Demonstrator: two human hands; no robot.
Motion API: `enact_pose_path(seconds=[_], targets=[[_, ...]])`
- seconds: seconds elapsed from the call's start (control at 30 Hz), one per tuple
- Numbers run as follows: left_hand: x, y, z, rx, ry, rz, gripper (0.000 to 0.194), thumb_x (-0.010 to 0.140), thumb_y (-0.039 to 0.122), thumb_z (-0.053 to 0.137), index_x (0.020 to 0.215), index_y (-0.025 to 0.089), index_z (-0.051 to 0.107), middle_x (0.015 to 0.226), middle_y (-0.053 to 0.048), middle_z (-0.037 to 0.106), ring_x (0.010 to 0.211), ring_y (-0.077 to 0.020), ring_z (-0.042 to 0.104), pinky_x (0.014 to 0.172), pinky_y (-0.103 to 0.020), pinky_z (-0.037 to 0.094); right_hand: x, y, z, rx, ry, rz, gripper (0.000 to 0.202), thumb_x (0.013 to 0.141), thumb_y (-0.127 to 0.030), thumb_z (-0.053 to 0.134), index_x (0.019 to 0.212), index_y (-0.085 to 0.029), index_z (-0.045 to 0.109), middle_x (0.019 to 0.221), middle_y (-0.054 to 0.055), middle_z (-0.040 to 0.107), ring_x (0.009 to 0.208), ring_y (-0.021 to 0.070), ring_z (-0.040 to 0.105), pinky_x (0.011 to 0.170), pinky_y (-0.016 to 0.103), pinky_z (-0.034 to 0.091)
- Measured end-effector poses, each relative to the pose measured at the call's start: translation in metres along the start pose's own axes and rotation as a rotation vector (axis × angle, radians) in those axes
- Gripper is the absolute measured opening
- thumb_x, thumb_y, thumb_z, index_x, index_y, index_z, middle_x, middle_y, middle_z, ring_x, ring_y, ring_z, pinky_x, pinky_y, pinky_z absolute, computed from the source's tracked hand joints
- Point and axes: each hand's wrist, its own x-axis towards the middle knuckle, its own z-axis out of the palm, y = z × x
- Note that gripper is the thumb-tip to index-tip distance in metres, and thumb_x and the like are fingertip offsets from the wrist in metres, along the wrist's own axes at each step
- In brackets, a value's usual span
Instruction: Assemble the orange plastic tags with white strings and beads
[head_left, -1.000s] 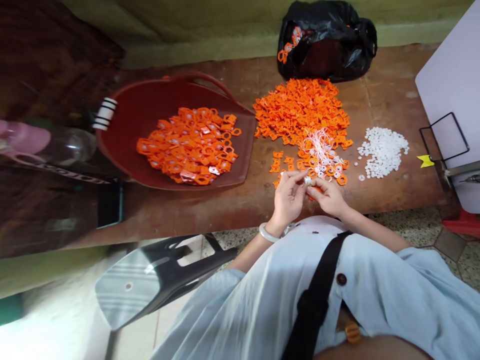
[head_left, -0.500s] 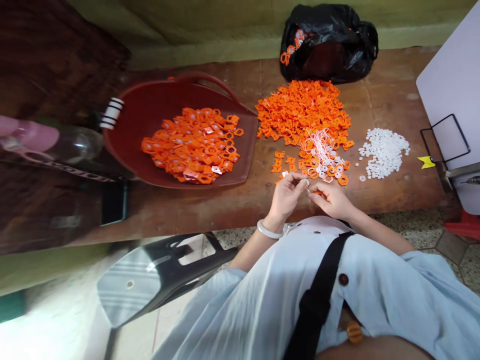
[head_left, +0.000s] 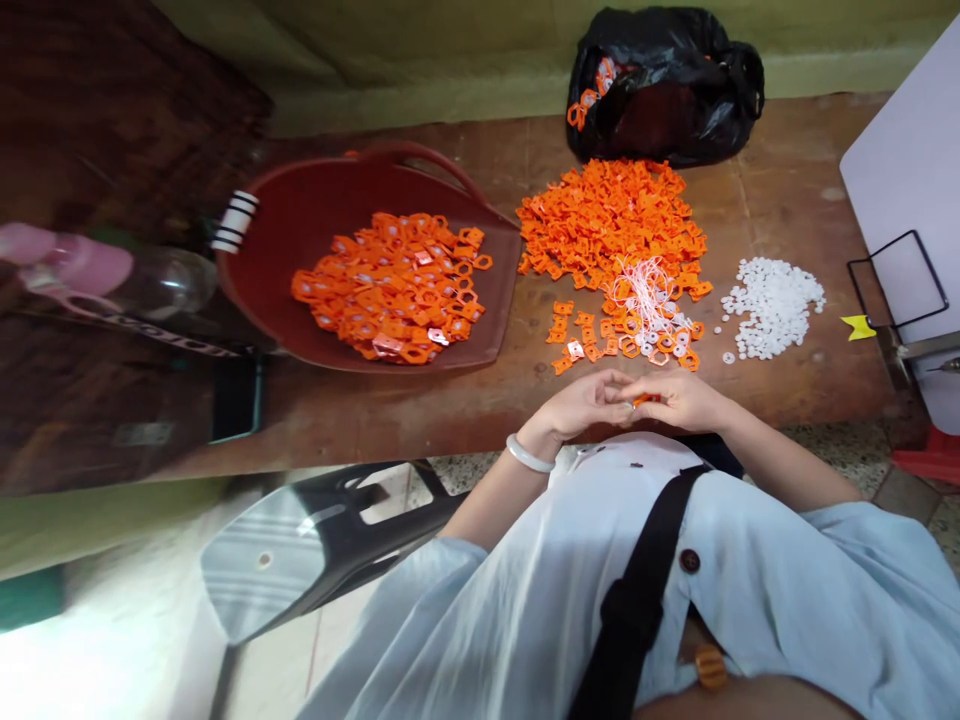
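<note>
My left hand point(head_left: 586, 405) and my right hand point(head_left: 682, 400) meet at the table's near edge, in front of my body. Between their fingertips shows a bit of a small orange plastic piece point(head_left: 646, 399), mostly covered. My right fingers are curled round it, and my left thumb and fingers close on its left side. Just beyond lie several loose orange pieces point(head_left: 574, 350) and a bundle of pink-white string point(head_left: 646, 290) with white discs among orange hexagonal rings. Behind them is a large heap of orange pieces point(head_left: 611, 215). A pile of small white caps point(head_left: 776, 305) lies to the right.
A dark red basket point(head_left: 300, 190) holding assembled orange pieces stands left on the wooden table point(head_left: 420, 410). A black plastic bag point(head_left: 667, 60) sits at the back. Left are a pink-topped bottle point(head_left: 90, 262) and a phone point(head_left: 237, 398); below, a grey stool point(head_left: 262, 560). A pale panel point(head_left: 915, 200) stands right.
Both hands have drawn slightly down toward my body and closed together around the orange piece. The white disc seen at my left fingertips is now hidden. The view has shifted slightly.
</note>
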Motion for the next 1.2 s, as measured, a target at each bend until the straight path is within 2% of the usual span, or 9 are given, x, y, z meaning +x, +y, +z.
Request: enact_pose_path(seconds=[0.17, 0.3, 0.37, 0.57, 0.77, 0.87, 0.97, 1.1, 1.2], targets=[[0.001, -0.005, 0.005, -0.102, -0.133, -0.115, 0.062, 0.051, 0.032, 0.092, 0.097, 0.017, 0.054, 0.070, 0.002, 0.067, 0.058, -0.0117, 0.064, 0.057, -0.023, 0.048, -0.005, 0.001, 0.002, 0.172, -0.038, -0.108, 0.021, 0.086, -0.034, 0.068, 0.099, -0.019, 0.076, 0.096, 0.008, 0.075, 0.088, 0.0173, 0.069, 0.080, 0.030, 0.052], [0.011, -0.016, 0.001, -0.058, -0.109, -0.153, 0.069, 0.044, 0.041, 0.093, 0.095, 0.017, 0.053, 0.068, 0.001, 0.067, 0.058, -0.0136, 0.064, 0.060, -0.026, 0.049, -0.013, 0.006, 0.013, 0.223, -0.031, 0.022, 0.020, 0.085, -0.034, 0.067, 0.095, -0.018, 0.076, 0.088, 0.008, 0.075, 0.079, 0.0165, 0.068, 0.074, 0.029, 0.053], [0.017, -0.020, -0.004, 0.102, -0.008, -0.149, 0.068, 0.048, 0.046, 0.090, 0.097, 0.016, 0.053, 0.062, 0.003, 0.064, 0.054, -0.0130, 0.061, 0.056, -0.025, 0.046, -0.018, 0.015, 0.019, 0.244, 0.029, 0.161, 0.022, 0.082, -0.034, 0.068, 0.094, -0.017, 0.075, 0.085, 0.007, 0.075, 0.073, 0.0158, 0.068, 0.069, 0.028, 0.053], [0.038, -0.019, -0.029, 0.700, 0.500, 0.083, 0.030, 0.076, 0.041, 0.070, 0.092, 0.017, 0.061, 0.051, 0.007, 0.051, 0.049, -0.0114, 0.050, 0.053, -0.023, 0.037, -0.033, 0.058, 0.037, 0.232, 0.345, 0.443, 0.021, 0.074, -0.035, 0.070, 0.086, -0.018, 0.077, 0.087, 0.008, 0.076, 0.081, 0.0206, 0.070, 0.080, 0.034, 0.055], [0.077, 0.017, -0.077, 1.084, 0.886, 0.223, 0.021, 0.087, 0.024, 0.053, 0.100, 0.016, 0.067, 0.101, -0.009, 0.071, 0.096, -0.0202, 0.064, 0.090, -0.032, 0.047, -0.032, 0.080, 0.056, 0.183, 0.483, 0.414, 0.018, 0.075, -0.035, 0.068, 0.079, -0.019, 0.076, 0.083, 0.007, 0.075, 0.076, 0.0206, 0.070, 0.077, 0.036, 0.057], [0.105, 0.042, -0.103, 1.207, 0.967, 0.176, 0.028, 0.089, 0.021, 0.048, 0.107, 0.014, 0.068, 0.117, -0.014, 0.068, 0.114, -0.0248, 0.058, 0.103, -0.036, 0.039, -0.030, 0.083, 0.065, 0.066, 0.544, 0.280, 0.016, 0.079, -0.031, 0.065, 0.079, -0.019, 0.075, 0.082, 0.008, 0.075, 0.078, 0.0206, 0.070, 0.078, 0.038, 0.057], [0.132, 0.060, -0.119, 1.200, 1.002, 0.110, 0.026, 0.086, 0.023, 0.054, 0.102, 0.011, 0.069, 0.113, -0.020, 0.068, 0.112, -0.0298, 0.060, 0.100, -0.040, 0.041, -0.031, 0.084, 0.070, -0.035, 0.580, 0.186, 0.013, 0.082, -0.026, 0.063, 0.081, -0.020, 0.075, 0.084, 0.008, 0.075, 0.080, 0.0197, 0.070, 0.079, 0.038, 0.058], [0.153, 0.068, -0.126, 1.169, 1.015, 0.045, 0.023, 0.079, 0.022, 0.063, 0.098, 0.010, 0.069, 0.110, -0.021, 0.068, 0.106, -0.0311, 0.063, 0.092, -0.040, 0.046, -0.034, 0.084, 0.071, -0.087, 0.595, 0.154, 0.012, 0.083, -0.024, 0.063, 0.083, -0.021, 0.075, 0.084, 0.007, 0.075, 0.080, 0.0190, 0.070, 0.079, 0.037, 0.058], [0.152, 0.066, -0.123, 1.155, 1.004, 0.053, 0.026, 0.077, 0.014, 0.061, 0.103, 0.012, 0.066, 0.107, -0.016, 0.070, 0.103, -0.0274, 0.064, 0.090, -0.036, 0.047, -0.035, 0.084, 0.071, -0.075, 0.593, 0.150, 0.012, 0.083, -0.024, 0.063, 0.084, -0.020, 0.075, 0.085, 0.008, 0.075, 0.080, 0.0188, 0.070, 0.078, 0.036, 0.059]])
